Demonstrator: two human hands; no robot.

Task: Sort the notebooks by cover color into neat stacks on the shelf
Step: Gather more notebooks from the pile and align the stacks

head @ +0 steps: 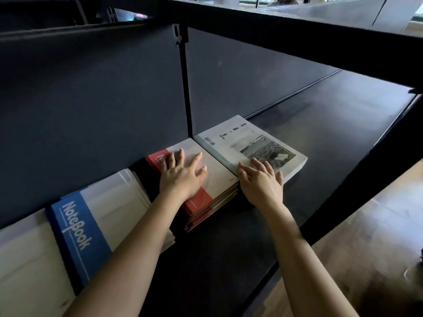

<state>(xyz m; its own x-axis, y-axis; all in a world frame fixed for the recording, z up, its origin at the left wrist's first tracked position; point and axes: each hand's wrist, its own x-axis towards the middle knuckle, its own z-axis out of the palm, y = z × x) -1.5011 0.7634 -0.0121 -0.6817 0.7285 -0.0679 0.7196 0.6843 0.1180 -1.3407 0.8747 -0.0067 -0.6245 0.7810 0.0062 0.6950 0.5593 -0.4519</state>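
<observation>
The left hand (182,177) lies palm down, fingers straight and spread, thumb angled right. The right hand (261,181) lies palm down, fingers extended, thumb splayed outward. Both arms are bare and reach forward; the hands are near, not touching.

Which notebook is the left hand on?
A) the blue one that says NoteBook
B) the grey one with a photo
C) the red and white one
C: the left hand lies flat, fingers spread, on top of the red and white notebook.
</observation>
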